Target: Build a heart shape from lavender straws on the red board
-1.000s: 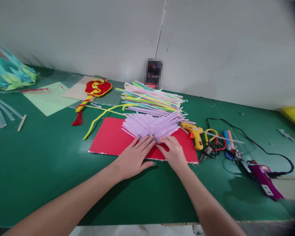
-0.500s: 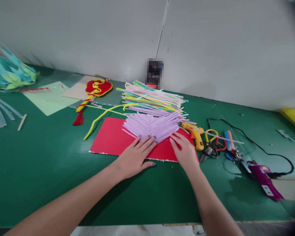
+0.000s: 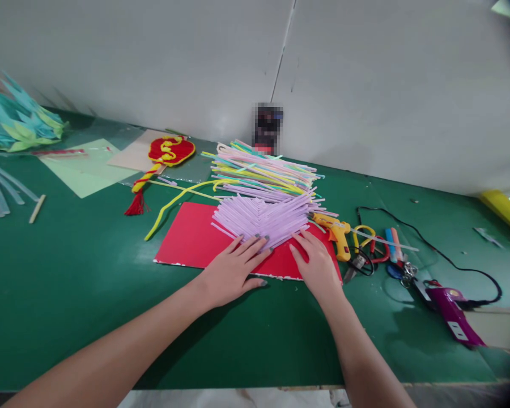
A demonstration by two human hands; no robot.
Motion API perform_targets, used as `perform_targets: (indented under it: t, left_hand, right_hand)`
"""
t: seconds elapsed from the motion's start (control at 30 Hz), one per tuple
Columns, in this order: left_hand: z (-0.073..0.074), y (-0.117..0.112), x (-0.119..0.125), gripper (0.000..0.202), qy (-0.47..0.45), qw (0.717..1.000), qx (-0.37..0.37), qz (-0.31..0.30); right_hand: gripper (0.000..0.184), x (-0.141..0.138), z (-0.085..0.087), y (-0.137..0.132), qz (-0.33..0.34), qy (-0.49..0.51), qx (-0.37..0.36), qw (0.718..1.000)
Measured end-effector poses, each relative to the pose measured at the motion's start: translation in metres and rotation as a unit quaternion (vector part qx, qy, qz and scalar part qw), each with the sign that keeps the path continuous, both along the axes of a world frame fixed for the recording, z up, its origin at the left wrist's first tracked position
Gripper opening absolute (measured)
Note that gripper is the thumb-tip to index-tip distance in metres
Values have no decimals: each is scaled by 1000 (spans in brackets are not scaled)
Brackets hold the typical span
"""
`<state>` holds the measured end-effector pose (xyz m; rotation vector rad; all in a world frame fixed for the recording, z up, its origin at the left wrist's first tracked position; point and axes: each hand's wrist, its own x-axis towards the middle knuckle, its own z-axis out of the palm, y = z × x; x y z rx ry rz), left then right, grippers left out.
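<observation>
A fan of lilac straws (image 3: 261, 218) lies glued in a V pattern on a red card (image 3: 191, 238) on the green table. My left hand (image 3: 233, 269) lies flat on the card, fingers stretched out, fingertips touching the lower edge of the straws. My right hand (image 3: 318, 263) rests flat on the card's right part, fingers extended against the right side of the straw fan. Neither hand holds anything.
A heap of loose coloured straws (image 3: 263, 170) lies behind the card. To the right are a yellow glue gun (image 3: 338, 232), scissors (image 3: 365, 252), a black cable (image 3: 446, 258) and a purple tool (image 3: 450, 309). A red-yellow tasselled ornament (image 3: 165, 156) and paper sheets (image 3: 83, 167) lie at the left.
My right hand slid from the tip of the straw fan to its right side. My left hand has stayed in place.
</observation>
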<state>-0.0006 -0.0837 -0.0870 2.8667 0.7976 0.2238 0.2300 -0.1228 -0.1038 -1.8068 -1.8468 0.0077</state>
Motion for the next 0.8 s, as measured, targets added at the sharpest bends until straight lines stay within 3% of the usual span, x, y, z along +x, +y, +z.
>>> perform_targets:
  t: [0.37,0.8]
  left_hand:
    - [-1,0,0,61,14,1000,9,0]
    - [0,0,1,63,20,1000,7,-3]
  right_hand:
    - [54,-6,-1,-3,-57,-83,-72,992]
    - [54,-20,9,-9,-60,-158,-114,979]
